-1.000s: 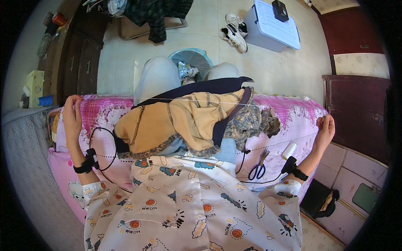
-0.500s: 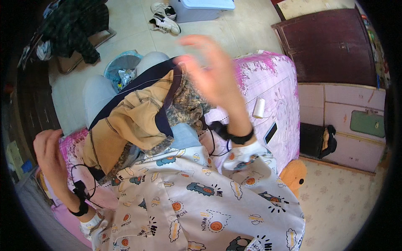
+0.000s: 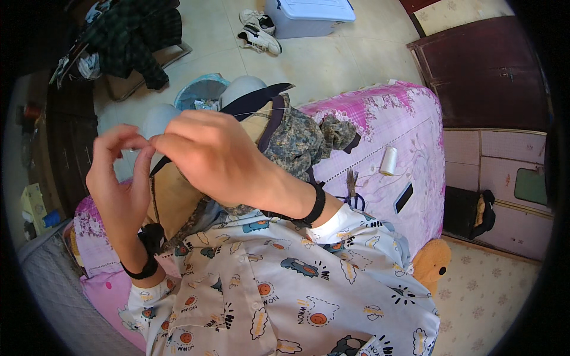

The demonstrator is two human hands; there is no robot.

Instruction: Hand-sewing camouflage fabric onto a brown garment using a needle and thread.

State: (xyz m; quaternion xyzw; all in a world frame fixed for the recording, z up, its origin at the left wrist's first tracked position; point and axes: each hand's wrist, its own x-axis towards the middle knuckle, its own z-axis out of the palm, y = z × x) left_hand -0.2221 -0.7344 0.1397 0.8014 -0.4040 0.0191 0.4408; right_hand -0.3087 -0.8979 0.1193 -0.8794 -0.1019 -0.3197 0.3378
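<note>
My left hand (image 3: pixel 120 172) and my right hand (image 3: pixel 211 157) meet in the air over my lap. The left thumb and forefinger press together against the right fingertips; what sits in that pinch is too small to make out. My right fingers are curled closed. A thin white thread (image 3: pixel 270 110) runs from the garment's dark band to the right hand, which hides its end. Beneath lies a camouflage garment (image 3: pixel 294 133) across my knees, its tan lining (image 3: pixel 169 202) turned outward and its trim dark navy. Both wrists wear black bands.
On the pink flowered bedspread (image 3: pixel 409 127) to my right are a white thread spool (image 3: pixel 388 161), blue-handled scissors (image 3: pixel 352 191) and a phone (image 3: pixel 403 198). A stuffed toy (image 3: pixel 430 261) sits at the bed's edge. Beyond my knees stand a lined bin (image 3: pixel 193 92), shoes (image 3: pixel 260 40) and a storage box (image 3: pixel 312 21).
My hands were wide apart; the right has swung left and down to meet the left, which has come inward. The scissors and more of the camouflage cloth now show.
</note>
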